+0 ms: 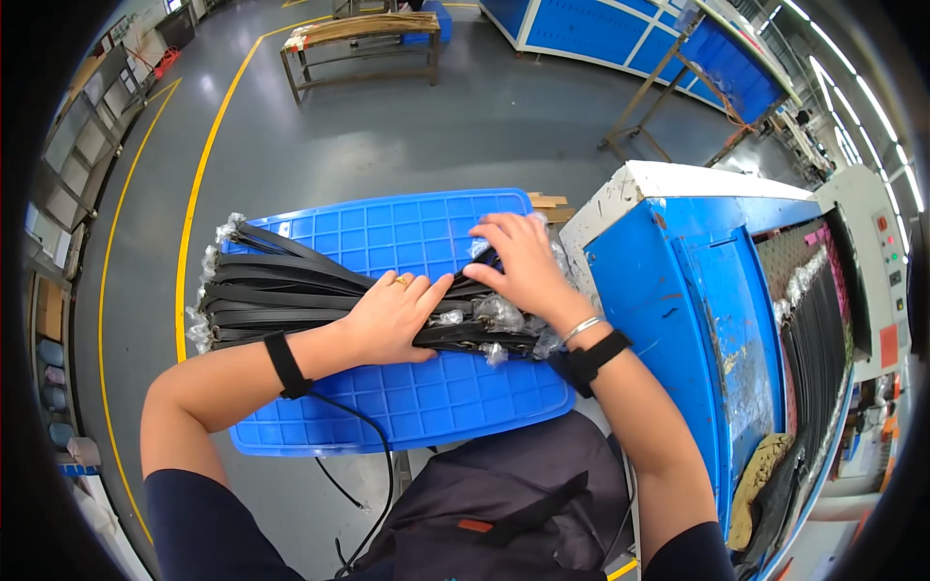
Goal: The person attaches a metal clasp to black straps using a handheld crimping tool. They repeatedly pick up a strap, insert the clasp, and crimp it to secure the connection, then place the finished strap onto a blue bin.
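A bundle of black straps (281, 297), belt-like, lies across a blue plastic lid or tray (339, 426) in front of me. Clear plastic film wraps the strap ends (201, 324) at the left, and more crumpled film (499, 313) covers metal-looking parts at the right. My left hand (395, 315) is laid over the middle of the bundle, gripping it between thumb and fingers. At the bundle's far right, my right hand (523, 263) curls its fingers and thumb about the end of one black strap. The hand partly hides that end.
To the right stands a blue and white machine (668, 320) with more black straps (814, 339) on its bed and a control panel (886, 281). A low table (363, 34) bears long brown strips farther off. A dark bag or cloth (484, 504) sits close to me; a black cable (383, 436) hangs beside it.
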Action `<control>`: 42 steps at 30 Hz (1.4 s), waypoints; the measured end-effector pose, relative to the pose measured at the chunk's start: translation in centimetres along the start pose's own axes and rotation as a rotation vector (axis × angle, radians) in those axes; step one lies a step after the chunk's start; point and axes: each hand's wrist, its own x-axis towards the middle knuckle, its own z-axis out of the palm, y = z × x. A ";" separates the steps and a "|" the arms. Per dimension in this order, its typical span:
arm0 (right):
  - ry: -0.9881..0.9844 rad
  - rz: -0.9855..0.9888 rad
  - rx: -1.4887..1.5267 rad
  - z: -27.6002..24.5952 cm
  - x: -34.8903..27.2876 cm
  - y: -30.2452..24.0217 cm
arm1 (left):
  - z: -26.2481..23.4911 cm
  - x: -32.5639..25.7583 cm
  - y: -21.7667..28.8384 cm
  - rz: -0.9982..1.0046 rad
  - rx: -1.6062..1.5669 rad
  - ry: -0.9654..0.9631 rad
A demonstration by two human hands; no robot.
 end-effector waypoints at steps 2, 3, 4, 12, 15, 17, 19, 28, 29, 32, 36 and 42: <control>-0.088 0.081 -0.212 0.7 -1.6 2.1 | -0.1 -0.3 0.3 0.012 0.011 -0.040; -0.194 0.226 -0.105 0.2 -2.3 3.2 | 0.0 -0.4 0.5 0.007 0.014 -0.030; -0.305 0.364 0.006 -0.6 -2.5 3.4 | 0.0 -0.5 0.6 -0.018 0.008 -0.027; 0.132 0.841 0.690 1.4 -7.8 6.6 | 0.0 -0.2 0.8 -0.089 0.000 -0.092; 0.193 0.854 0.694 2.1 -7.7 4.4 | 0.3 -0.4 0.8 -0.049 0.036 -0.051; 0.164 0.681 0.648 0.6 -5.9 2.3 | 0.9 -0.8 0.5 -0.048 0.066 -0.004; 0.138 0.684 0.622 0.1 -6.1 2.6 | 0.8 -0.9 0.7 -0.063 0.065 -0.018; -0.050 1.246 0.718 0.0 -12.9 4.1 | 0.5 -0.3 0.7 -0.066 0.020 -0.075; -0.077 1.186 0.648 -0.4 -12.6 4.0 | 0.5 -0.2 0.7 -0.065 0.022 -0.083; -0.157 1.051 0.435 -0.9 -11.3 2.9 | 0.7 -0.3 0.7 -0.050 0.018 -0.074; -0.171 0.904 0.252 -0.6 -10.7 0.2 | 0.9 -0.6 0.7 -0.049 -0.009 -0.049; -0.281 0.865 0.306 -4.7 -11.3 -0.6 | 0.6 -0.7 0.5 -0.046 -0.003 -0.068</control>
